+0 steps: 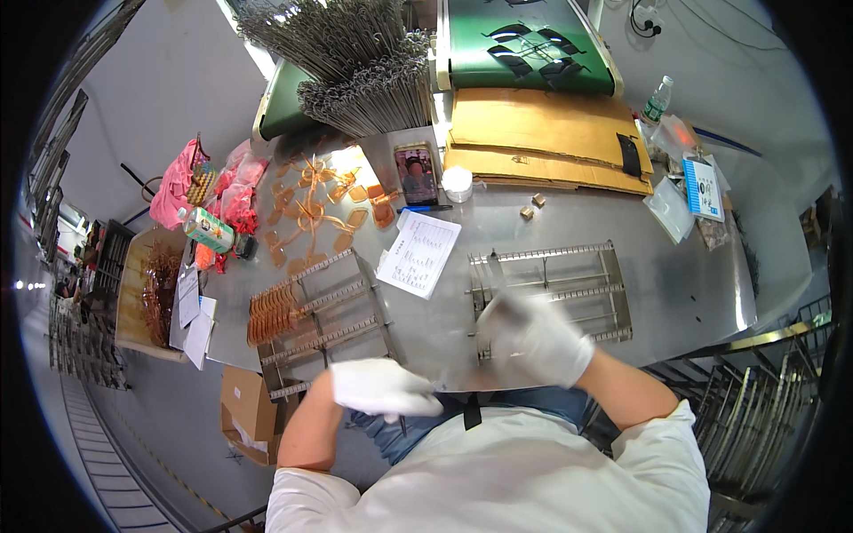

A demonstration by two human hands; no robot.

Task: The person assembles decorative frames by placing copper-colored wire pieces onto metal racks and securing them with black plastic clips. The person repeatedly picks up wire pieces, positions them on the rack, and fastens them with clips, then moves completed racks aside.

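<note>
My left hand (383, 388), in a white glove, is at the table's near edge beside the left slotted metal rack (333, 346). A thin dark piece shows below its fingers; whether they grip it is unclear. Several amber lenses (274, 310) stand in a row at that rack's left end. My right hand (540, 340), also gloved and blurred by motion, is over the near left part of the right slotted metal rack (580, 293). A dark blur shows at its fingers, too smeared to name. One dark upright piece (494, 268) sits at that rack's far left.
Amber lens sprues (313, 206) lie behind the left rack. Between the racks is a written sheet (421, 253), with a blue pen (425, 208), smartphone (416, 173) and white cup (457, 185) beyond. Wire hooks (366, 86), cardboard (546, 140) and a green conveyor (466, 60) stand behind.
</note>
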